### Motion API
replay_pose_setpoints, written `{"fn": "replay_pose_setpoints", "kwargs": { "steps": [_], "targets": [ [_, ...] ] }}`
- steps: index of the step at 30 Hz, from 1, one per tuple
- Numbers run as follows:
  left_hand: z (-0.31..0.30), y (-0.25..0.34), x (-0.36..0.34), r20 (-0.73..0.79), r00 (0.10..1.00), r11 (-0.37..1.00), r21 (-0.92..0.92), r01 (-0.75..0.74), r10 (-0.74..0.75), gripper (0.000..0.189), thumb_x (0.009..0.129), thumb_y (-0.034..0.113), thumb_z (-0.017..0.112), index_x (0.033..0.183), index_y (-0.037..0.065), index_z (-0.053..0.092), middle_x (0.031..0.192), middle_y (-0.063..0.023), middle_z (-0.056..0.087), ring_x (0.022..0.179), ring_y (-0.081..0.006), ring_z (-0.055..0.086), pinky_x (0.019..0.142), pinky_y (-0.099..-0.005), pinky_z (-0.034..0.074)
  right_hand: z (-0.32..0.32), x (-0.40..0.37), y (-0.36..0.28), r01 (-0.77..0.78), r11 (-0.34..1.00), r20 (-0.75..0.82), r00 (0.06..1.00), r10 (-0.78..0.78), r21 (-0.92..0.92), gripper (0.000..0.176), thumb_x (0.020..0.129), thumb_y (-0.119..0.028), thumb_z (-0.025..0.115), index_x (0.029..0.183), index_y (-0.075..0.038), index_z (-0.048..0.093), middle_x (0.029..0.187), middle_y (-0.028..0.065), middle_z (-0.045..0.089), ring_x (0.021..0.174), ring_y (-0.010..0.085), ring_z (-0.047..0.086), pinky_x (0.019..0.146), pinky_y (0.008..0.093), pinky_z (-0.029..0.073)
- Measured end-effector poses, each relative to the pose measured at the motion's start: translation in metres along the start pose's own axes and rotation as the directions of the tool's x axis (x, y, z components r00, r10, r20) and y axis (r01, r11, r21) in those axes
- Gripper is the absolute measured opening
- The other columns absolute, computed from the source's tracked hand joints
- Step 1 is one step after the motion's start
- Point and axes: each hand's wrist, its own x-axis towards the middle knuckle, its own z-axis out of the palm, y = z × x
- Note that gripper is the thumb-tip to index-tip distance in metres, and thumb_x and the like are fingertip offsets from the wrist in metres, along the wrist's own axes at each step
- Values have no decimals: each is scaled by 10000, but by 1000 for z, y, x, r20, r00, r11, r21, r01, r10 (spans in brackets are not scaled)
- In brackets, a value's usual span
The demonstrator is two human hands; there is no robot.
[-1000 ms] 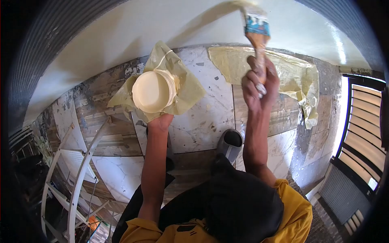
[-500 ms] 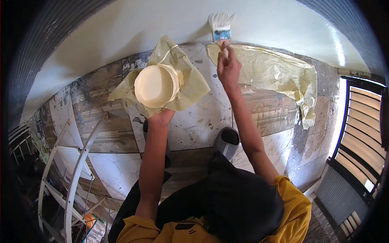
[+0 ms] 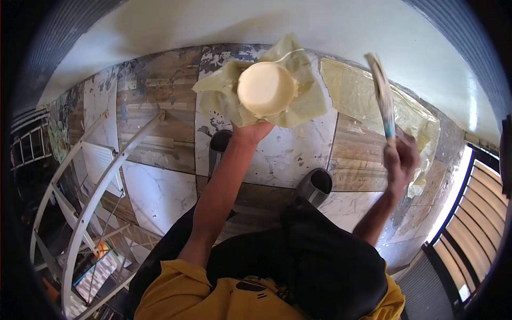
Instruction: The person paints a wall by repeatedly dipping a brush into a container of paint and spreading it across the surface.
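My left hand (image 3: 256, 132) supports a round tub of cream-coloured paint (image 3: 265, 89) from below, its fingers mostly hidden. Yellowish plastic sheeting (image 3: 312, 102) is spread around the tub between it and my palm. My right hand (image 3: 402, 157) is closed around the handle of a paintbrush (image 3: 383, 96). Its bristles, coated in pale paint, point up and away from me. The brush is to the right of the tub, over the floor sheet and apart from the wall as far as I can tell.
A pale painted wall (image 3: 330, 26) curves across the far side. Crumpled plastic sheeting (image 3: 354, 88) lies along its foot on the paint-spotted tiles. A metal ladder (image 3: 101, 192) stands at left, a louvred door (image 3: 474, 218) at right. My shoes (image 3: 314, 186) are below the tub.
The paintbrush has come away from the wall and swung right and nearer to me in my right hand. The tub in my left hand appears further right as the view has shifted.
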Motion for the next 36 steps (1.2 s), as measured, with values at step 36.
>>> {"fn": "replay_pose_setpoints", "kwargs": {
  "steps": [36],
  "targets": [
    [14,-45,14,-82,986,986,-104,133,-142,708,857,659,419,1384,186,391,1394,-44,434,1278,-249,417,1066,-468,340,5,58,-64,157,961,670,741,38,-228,395,750,-82,680,1132,7,629,613,39,552,455,70,440,413,248,314]
  ]
}}
